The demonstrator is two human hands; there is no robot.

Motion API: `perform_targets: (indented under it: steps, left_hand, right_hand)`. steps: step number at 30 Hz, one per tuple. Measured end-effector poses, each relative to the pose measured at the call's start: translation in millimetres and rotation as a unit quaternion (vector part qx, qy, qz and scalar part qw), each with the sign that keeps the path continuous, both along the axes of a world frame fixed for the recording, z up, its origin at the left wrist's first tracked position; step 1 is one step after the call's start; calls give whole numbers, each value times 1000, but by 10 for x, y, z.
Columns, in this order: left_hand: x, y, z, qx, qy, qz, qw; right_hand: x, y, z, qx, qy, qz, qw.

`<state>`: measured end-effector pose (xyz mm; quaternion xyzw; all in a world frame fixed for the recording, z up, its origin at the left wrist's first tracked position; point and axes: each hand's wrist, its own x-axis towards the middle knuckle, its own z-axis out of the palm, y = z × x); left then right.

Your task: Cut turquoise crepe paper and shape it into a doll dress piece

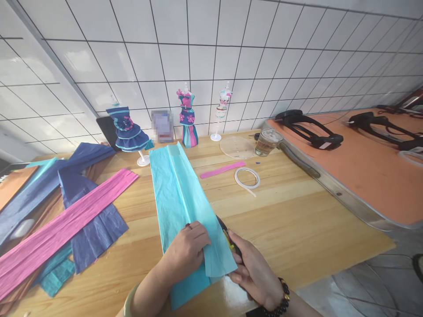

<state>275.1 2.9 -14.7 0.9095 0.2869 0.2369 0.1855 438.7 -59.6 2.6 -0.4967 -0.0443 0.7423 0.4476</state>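
Note:
A long sheet of turquoise crepe paper (172,193) lies on the wooden table in front of me, its near part folded over. My left hand (190,246) has its fingers curled on the fold, gripping the paper near its lower end. At the paper's right edge, my right hand (253,264) is closed around scissors (236,248) with black and yellow handles. The paper covers most of the blades, so I cannot tell whether they are apart.
Pink crepe paper (82,211) and dark blue crepe paper (95,237) pile up at left. Dressed mini mannequins (187,119) stand along the tiled wall. A tape roll (247,178), a pink strip (223,170) and a glass jar (267,143) lie beyond my right hand.

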Motion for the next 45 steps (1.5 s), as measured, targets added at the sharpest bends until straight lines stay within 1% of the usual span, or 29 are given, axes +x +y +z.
perform_targets:
  steps: [8,13,17,19,22,25,28,29,31,33,38,42,45]
  left_hand:
    - [-3,3,-10,-14,-5,-1,1000]
    - [-4,3,-13,-23,5,-1,1000]
    - [3,2,-3,-24,15,0,1000]
    - [3,4,5,-25,20,-4,999]
    - [-6,18,13,-23,16,2,1000]
    - [-17,51,4,-3,11,36,999]
    - [-24,96,-18,12,15,109,994]
    - [-25,111,-27,5,11,138,990]
    - [-22,138,-46,-33,-9,191,981]
    - [-14,158,-61,-74,-27,229,970]
    - [26,175,-58,-109,-37,249,962]
    - [46,183,10,-157,-48,260,951]
    - [70,215,87,-217,-60,284,932]
  right_hand:
    - [15,-8,-13,21,-11,4,1000]
    - [54,-46,63,-23,4,11,1000]
    - [138,-149,127,-36,-8,24,999]
    - [202,-218,128,-21,-32,34,999]
    - [316,-324,78,45,-103,40,993]
    - [424,-426,-12,126,-213,43,968]
    - [495,-508,-109,209,-294,72,930]
    - [510,-528,-138,231,-308,80,919]
    - [529,-553,-189,259,-321,85,907]
    - [541,-567,-225,274,-319,80,904]
    - [568,-586,-286,314,-291,73,901]
    - [590,-586,-321,325,-272,71,903]
    - [606,-580,-312,331,-259,76,904]
